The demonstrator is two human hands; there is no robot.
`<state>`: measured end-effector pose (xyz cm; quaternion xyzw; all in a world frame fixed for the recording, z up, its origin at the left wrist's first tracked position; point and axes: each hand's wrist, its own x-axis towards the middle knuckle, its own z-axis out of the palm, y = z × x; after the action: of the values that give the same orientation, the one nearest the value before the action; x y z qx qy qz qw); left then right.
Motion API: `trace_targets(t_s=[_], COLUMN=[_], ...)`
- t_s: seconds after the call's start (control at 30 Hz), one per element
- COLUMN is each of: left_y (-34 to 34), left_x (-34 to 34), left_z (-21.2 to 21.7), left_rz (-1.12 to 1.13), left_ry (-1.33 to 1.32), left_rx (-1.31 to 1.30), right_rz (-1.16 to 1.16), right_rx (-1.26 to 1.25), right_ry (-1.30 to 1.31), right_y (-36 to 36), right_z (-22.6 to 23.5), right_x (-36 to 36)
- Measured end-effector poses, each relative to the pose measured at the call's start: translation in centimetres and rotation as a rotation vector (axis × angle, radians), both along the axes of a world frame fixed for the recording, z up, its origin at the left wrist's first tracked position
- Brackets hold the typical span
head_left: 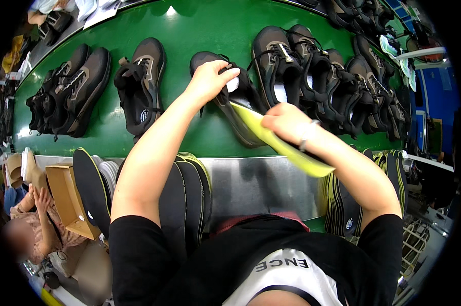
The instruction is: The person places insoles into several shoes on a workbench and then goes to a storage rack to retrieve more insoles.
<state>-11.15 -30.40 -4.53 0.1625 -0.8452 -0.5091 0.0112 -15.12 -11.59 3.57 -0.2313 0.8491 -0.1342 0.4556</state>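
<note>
My left hand (210,80) is closed on the tongue and upper of a black and brown sneaker (235,122). That sneaker lies tilted on the green table, its toe pointing away from me. A bent insole (310,162) with a yellow-green face is gripped in my right hand (288,124). Its narrow front end reaches into the shoe's opening, while the other end sticks out toward my right forearm. A pale patch shows inside the shoe near my left fingertips. How far the insole tip goes in is hidden by the upper.
On the green table (189,30), another sneaker (141,97) stands left, with a pair beyond it; several more crowd the right. Black insoles (172,204) stand in stacks along the near metal ledge (251,191), left and right. A co-worker (49,229) sits left beside a cardboard box (67,196).
</note>
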Motion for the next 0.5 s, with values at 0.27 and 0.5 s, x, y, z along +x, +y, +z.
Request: trace_targets(t_s=[0.27, 0.5], left_y=[0.1, 0.1], left_x=[1.1, 1.3], left_z=[-1.0, -1.6], left_rz=[0.079, 0.064], left_ry=[0.031, 0.028], left_rx=[0.088, 0.063], right_rz=[0.437, 0.532], right_rx=[0.067, 0.464], right_ry=[0.564, 0.362], right_y=[-2.6, -0.1], right_z=[-3.7, 2.6], right_x=[4.0, 5.0])
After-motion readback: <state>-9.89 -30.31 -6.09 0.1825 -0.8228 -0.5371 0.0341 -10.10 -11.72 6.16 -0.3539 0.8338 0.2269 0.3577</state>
